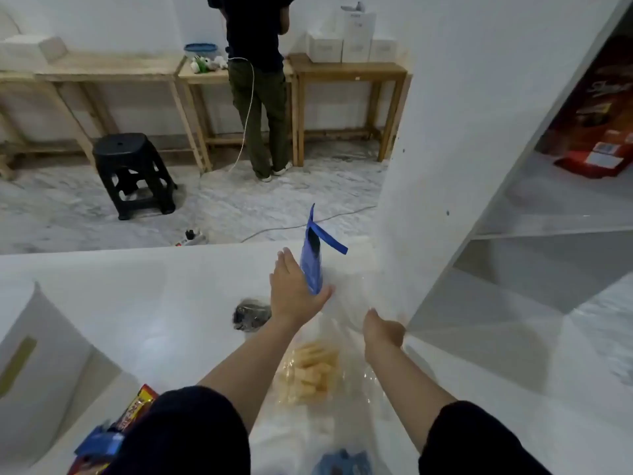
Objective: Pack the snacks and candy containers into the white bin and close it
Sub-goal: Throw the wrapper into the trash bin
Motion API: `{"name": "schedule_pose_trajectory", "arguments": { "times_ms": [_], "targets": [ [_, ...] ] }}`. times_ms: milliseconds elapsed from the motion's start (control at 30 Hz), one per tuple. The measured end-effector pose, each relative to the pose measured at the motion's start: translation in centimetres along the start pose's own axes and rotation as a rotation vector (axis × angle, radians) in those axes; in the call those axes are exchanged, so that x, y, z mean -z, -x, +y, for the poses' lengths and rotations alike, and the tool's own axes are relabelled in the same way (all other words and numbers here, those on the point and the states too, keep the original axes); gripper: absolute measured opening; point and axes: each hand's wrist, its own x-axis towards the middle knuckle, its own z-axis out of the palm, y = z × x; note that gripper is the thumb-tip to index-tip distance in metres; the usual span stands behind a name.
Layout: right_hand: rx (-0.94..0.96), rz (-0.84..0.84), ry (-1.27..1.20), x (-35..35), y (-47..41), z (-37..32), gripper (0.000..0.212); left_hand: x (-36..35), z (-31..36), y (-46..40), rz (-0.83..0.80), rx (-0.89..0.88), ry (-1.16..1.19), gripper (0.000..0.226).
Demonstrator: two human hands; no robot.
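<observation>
my left hand [297,292] is spread flat, fingers apart, its palm side against the blue snack pouch [313,258], which stands upright and a little tilted with its torn strip flapping out to the right; i cannot tell whether my thumb really has it or the pouch is only leaning on me. my right hand [383,329] is curled closed, seemingly pinching the edge of the clear plastic bag [346,305] right beside the white panel [442,186]. the bag of pale wafer sticks [310,373] lies between my forearms, and the white bin [51,354] sits open at my lower left with colourful snack packs [113,430] at its near corner. the pouch could topple if i lift my palm away, since little seems to brace it. the plastic looks slippery and may drag the sticks along. the dark packet [251,315] sits just beside my left wrist, easy to knock. to the right the panel hems me in; leftward the white tabletop [144,286] is open toward the bin.
</observation>
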Motion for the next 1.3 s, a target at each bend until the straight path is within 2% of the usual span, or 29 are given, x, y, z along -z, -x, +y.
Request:
{"name": "schedule_pose_trajectory", "arguments": {
  "times_ms": [133,200,267,333,433,533,700,1000,1300],
  "targets": [
    [-0.097,0.033,-0.117,-1.4,-2.4,-1.0,0.063,-2.0,0.9,-3.1,-0.023,0.219,0.380,0.126],
    [-0.111,0.046,-0.107,-1.8,-3.2,-1.3,0.062,-3.1,1.2,-4.6,-0.012,0.285,0.475,0.121],
    [-0.115,0.081,-0.090,-2.1,-3.8,-1.5,0.058,-4.0,1.1,-5.6,0.015,0.295,0.514,0.097],
    [-0.094,0.092,-0.074,-2.5,-4.9,-1.6,0.055,-4.5,1.1,-6.2,0.032,0.291,0.492,0.062],
    [-0.054,0.101,-0.046,-4.1,-9.7,0.4,0.050,-4.5,1.3,-6.3,0.037,0.291,0.459,0.041],
    [-0.061,0.117,-0.071,-5.6,-14.1,2.8,0.051,-4.3,0.8,-6.4,0.018,0.268,0.476,0.041],
    [-0.011,0.108,-0.154,-2.8,-6.1,-1.2,0.056,-2.7,0.4,-6.0,0.019,0.219,0.543,0.046],
    [0.092,0.024,-0.205,0.6,-0.2,-4.7,0.043,2.9,0.5,-3.8,0.126,0.168,0.564,0.038],
    [0.218,-0.146,-0.180,4.6,5.6,-4.7,0.041,8.8,1.2,4.8,0.283,0.166,0.528,0.038]
  ]
}}
